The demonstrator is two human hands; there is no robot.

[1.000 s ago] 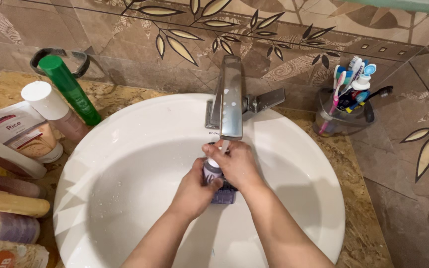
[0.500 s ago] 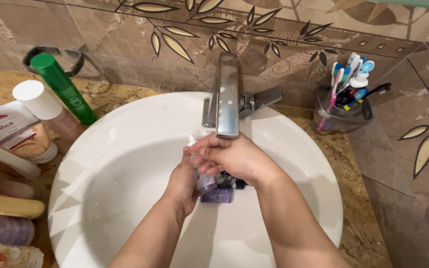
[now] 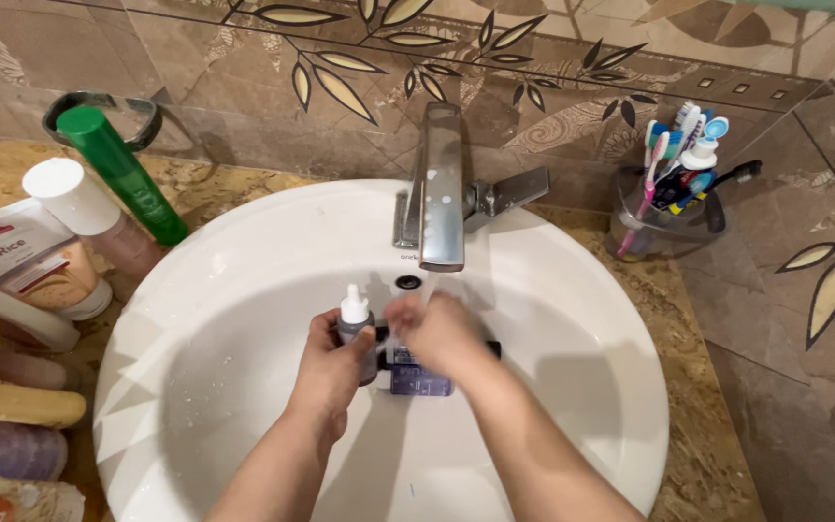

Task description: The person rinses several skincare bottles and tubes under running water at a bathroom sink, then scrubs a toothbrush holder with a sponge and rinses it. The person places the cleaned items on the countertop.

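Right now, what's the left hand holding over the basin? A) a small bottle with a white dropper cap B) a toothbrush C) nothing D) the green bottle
A: the left hand grips a small bottle with a white dropper cap, upright over the sink.

White-and-tan tube (image 3: 36,261) left of basin; green bottle (image 3: 120,172) behind; purple-labelled dropper bottle (image 3: 355,329) in left hand (image 3: 326,372).

Bright, even overhead light. White sink (image 3: 195,319) near blown out, soft arm shadows in bowl. Glare streak on chrome faucet (image 3: 442,184). Right hand (image 3: 437,333) motion-blurred; edges bend w/ wide-angle distortion.
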